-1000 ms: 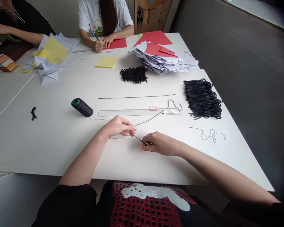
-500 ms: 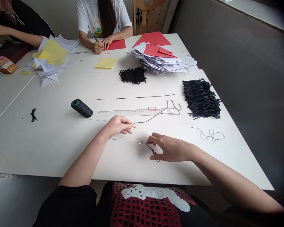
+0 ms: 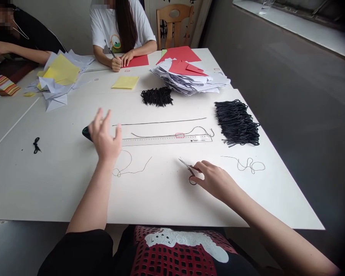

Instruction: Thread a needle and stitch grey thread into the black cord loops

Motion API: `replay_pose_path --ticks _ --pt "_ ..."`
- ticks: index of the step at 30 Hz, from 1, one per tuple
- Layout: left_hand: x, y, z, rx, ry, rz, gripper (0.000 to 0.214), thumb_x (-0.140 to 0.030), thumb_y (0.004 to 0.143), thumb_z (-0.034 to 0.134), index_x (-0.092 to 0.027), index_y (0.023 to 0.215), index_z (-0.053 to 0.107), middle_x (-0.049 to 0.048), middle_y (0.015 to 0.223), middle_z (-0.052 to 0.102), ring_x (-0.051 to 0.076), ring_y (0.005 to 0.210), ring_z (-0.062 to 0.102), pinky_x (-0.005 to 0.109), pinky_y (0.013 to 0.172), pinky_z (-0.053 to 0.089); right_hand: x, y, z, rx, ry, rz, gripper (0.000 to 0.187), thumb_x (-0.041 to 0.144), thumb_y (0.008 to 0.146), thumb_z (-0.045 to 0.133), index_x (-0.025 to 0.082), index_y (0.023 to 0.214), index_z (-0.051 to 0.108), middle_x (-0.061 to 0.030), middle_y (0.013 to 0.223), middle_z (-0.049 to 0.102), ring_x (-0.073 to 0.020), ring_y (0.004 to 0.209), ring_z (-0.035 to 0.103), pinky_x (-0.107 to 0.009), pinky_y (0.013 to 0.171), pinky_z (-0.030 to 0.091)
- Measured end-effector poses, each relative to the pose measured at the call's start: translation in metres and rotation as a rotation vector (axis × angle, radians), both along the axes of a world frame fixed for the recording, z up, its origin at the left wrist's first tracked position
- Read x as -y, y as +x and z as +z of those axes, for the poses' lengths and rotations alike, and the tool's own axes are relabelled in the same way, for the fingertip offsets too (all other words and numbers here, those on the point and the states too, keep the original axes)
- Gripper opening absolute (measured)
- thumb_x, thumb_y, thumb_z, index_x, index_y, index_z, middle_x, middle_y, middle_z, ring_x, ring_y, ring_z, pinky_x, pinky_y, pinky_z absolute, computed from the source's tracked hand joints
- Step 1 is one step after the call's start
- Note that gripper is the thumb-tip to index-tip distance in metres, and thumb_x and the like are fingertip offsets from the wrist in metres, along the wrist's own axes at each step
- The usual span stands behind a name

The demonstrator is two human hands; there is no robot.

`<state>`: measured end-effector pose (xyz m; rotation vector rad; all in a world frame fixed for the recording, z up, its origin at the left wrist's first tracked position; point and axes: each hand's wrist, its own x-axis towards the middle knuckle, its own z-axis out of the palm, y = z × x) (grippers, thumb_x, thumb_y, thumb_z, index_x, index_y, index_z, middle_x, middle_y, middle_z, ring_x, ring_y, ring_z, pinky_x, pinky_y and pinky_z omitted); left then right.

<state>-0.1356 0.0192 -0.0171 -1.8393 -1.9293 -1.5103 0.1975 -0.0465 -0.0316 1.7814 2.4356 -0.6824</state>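
Note:
My left hand, a little blurred, is open with its fingers spread, over or beside the dark thread spool and mostly covering it. A thin loose thread curls on the table near that wrist. My right hand grips a small pair of scissors, its blades pointing up and left. Above the scissors lies a clear ruler. One dark cord runs along its upper edge and loops at the right end. A straight dark cord lies farther back.
A bundle of dark looped cords lies at the right, a smaller black bundle farther back. Beyond are a pile of papers and yellow notes. Across the table a person writes on red paper. A thin thread lies right.
My left hand let go of the cord and moved up and left to the spool. The cord now lies along the ruler. The scissors have closed more and shifted slightly right.

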Motion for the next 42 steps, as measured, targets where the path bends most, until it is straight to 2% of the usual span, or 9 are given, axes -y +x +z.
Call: replay_pose_path --ticks 4,9,16,20,24,27,31,38,42 --pt "0.008 -0.033 0.019 0.078 0.159 0.086 0.055 -0.023 0.073 0.073 -0.023 0.125 0.055 0.0052 0.142 0.046 0.030 0.136 0.032 0.043 0.116 0.018 -0.004 0.009 -0.006 -0.163 -0.020 -0.148 0.020 0.027 0.079 0.061 0.018 0.095 0.052 -0.0059 0.089 0.062 -0.0172 0.071 0.057 -0.027 0.064 0.041" --pt "0.015 -0.080 0.012 0.445 -0.240 -0.151 0.084 -0.009 0.048 0.087 -0.029 0.123 0.055 0.0015 0.137 0.053 0.026 0.132 0.042 0.037 0.110 0.031 -0.008 0.024 -0.011 -0.216 0.019 -0.321 0.023 0.036 0.076 0.063 0.020 0.078 0.046 -0.0038 0.079 0.058 -0.0173 0.068 0.053 -0.027 0.062 0.038" --pt "0.014 -0.106 -0.004 0.701 -0.578 -0.126 0.050 0.000 0.057 0.081 -0.020 0.102 0.071 0.0032 0.112 0.070 0.016 0.103 0.062 0.013 0.074 0.050 -0.008 0.034 -0.025 -0.341 0.084 -0.545 0.029 0.043 0.072 0.065 0.019 0.088 0.059 -0.0076 0.094 0.055 -0.0165 0.069 0.054 -0.031 0.066 0.044" --pt "0.009 -0.098 -0.001 0.811 -0.425 -0.134 0.034 0.004 0.061 0.077 -0.011 0.091 0.072 0.0056 0.093 0.073 0.014 0.088 0.065 0.013 0.073 0.051 -0.007 0.032 -0.024 -0.326 0.133 -0.530 0.032 0.045 0.079 0.060 0.018 0.096 0.059 -0.0097 0.098 0.055 -0.0169 0.070 0.055 -0.033 0.068 0.046" --pt "0.004 -0.069 0.014 1.148 -0.085 -0.315 0.026 -0.029 0.074 0.076 -0.010 0.091 0.068 0.0044 0.081 0.069 0.018 0.077 0.066 0.025 0.070 0.056 -0.009 0.007 0.003 -0.424 0.269 -0.356 0.032 0.044 0.087 0.052 0.017 0.101 0.058 -0.0126 0.108 0.055 -0.0138 0.063 0.055 -0.034 0.067 0.047" --pt "0.003 -0.046 0.024 1.504 0.051 -0.499 0.048 -0.058 0.080 0.061 -0.012 0.092 0.062 0.0004 0.072 0.064 0.011 0.065 0.061 0.021 0.061 0.054 -0.015 -0.037 0.028 -0.730 0.032 -0.126 0.028 0.042 0.089 0.052 0.018 0.104 0.056 -0.0105 0.112 0.056 -0.0121 0.066 0.061 -0.029 0.064 0.048" --pt "0.004 -0.032 0.024 1.808 -0.004 -0.675 0.050 -0.061 0.083 0.050 -0.013 0.099 0.054 -0.0031 0.066 0.059 0.005 0.058 0.056 0.012 0.059 0.050 -0.029 -0.121 0.031 -1.038 -0.474 0.006 0.029 0.037 0.093 0.048 0.022 0.118 0.048 -0.0028 0.082 0.061 -0.0137 0.070 0.064 -0.022 0.054 0.047" --pt "0.000 -0.034 0.010 1.933 0.020 -0.553 0.046 -0.055 0.091 0.040 -0.011 0.097 0.052 0.0020 0.071 0.062 0.006 0.064 0.059 0.014 0.064 0.051 -0.029 -0.226 -0.002 -1.274 -1.137 -0.002 0.062 0.028 0.086 0.064 0.013 0.137 0.032 -0.0058 0.094 0.063 -0.0104 0.064 0.064 -0.028 0.073 0.055" --pt "-0.006 -0.046 0.004 1.888 0.091 -0.418 0.037 -0.052 0.090 0.047 -0.016 0.086 0.054 0.0012 0.070 0.063 0.007 0.062 0.060 0.015 0.060 0.052 -0.017 -0.198 -0.002 -1.026 -0.913 0.195 0.022 0.029 0.090 0.057 0.011 0.101 0.064 0.0031 0.063 0.051 -0.0049 0.050 0.043 -0.018 0.052 0.040"
